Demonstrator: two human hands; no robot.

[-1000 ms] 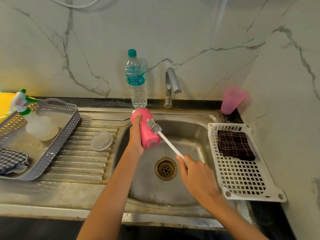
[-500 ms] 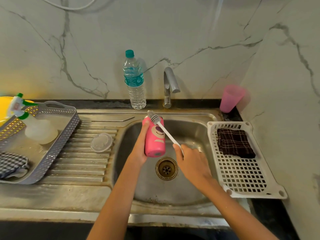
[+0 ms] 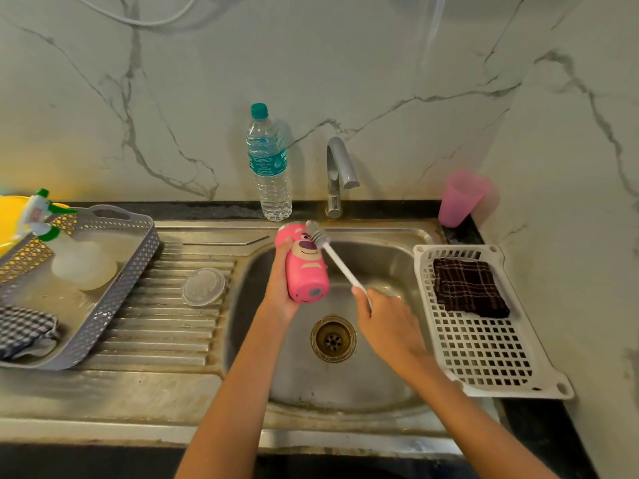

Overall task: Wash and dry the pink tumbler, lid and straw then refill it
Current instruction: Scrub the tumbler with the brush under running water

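Left hand (image 3: 278,288) grips pink tumbler (image 3: 307,271), now tilted face-up; right hand (image 3: 385,321) clamps brush (image 3: 340,265), bristles moved up to far end.

Two slim, bare forearms are in view, uncovered along their whole visible length. The left hand (image 3: 280,292) and the right hand (image 3: 388,327) are likewise bare.

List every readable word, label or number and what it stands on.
"Su", cut off by the curve, on the water bottle label; small print unreadable.
Label on the spray bottle: too blurred to read.
No words on the pink tumbler, only a cartoon face.
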